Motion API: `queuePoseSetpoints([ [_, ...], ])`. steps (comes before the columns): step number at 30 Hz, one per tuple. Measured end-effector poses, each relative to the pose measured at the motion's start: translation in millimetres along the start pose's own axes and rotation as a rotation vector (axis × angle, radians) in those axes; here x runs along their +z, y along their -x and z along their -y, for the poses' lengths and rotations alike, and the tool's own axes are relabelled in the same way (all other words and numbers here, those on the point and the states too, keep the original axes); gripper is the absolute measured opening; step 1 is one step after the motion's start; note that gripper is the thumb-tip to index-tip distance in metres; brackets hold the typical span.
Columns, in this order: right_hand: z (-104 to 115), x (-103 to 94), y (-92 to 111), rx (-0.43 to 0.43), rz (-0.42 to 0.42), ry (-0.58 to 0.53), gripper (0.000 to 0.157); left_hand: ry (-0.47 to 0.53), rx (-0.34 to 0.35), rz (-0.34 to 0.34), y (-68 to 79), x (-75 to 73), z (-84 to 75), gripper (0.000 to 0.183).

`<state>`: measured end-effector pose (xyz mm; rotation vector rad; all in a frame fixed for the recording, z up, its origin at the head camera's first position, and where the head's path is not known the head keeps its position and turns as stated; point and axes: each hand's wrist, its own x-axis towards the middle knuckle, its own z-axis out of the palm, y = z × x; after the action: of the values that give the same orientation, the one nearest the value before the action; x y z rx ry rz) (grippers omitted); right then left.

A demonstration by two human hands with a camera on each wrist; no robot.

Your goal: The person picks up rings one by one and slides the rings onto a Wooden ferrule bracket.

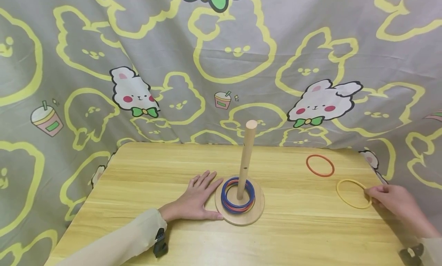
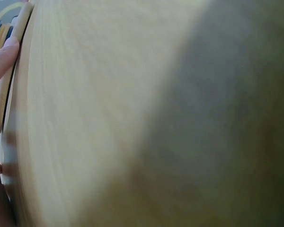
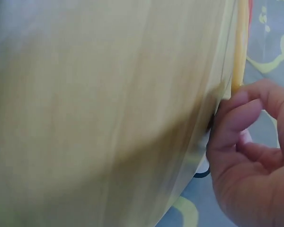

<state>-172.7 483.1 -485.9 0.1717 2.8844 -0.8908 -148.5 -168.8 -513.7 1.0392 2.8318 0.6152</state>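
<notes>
A wooden peg stands upright on a round wooden base near the table's middle. Several rings, blue on top with red and yellow below, lie stacked around the peg. My left hand rests at the base's left side, fingers spread, thumb and fingertips at its edge. In the left wrist view, the thumb touches the base's rim. Over on the right, my right hand pinches a yellow ring by its right side between thumb and fingers; the right wrist view shows the ring edge-on.
A red ring lies on the table beyond the yellow one, toward the back right. The wooden table ends at a grey curtain with yellow cartoon outlines, which also hangs along both sides.
</notes>
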Motion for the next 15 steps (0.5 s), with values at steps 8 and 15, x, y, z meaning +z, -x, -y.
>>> queuePoseSetpoints([
  [8,0.4,7.2,5.0,-0.032,0.046,-0.269,0.04,0.006,-0.008,0.007,0.2,-0.8,-1.5,0.116],
  [15,18.3,16.3,20.8,-0.06,0.027,-0.306,0.035,0.004,-0.001,0.002,-1.0,0.0,-1.6,0.116],
])
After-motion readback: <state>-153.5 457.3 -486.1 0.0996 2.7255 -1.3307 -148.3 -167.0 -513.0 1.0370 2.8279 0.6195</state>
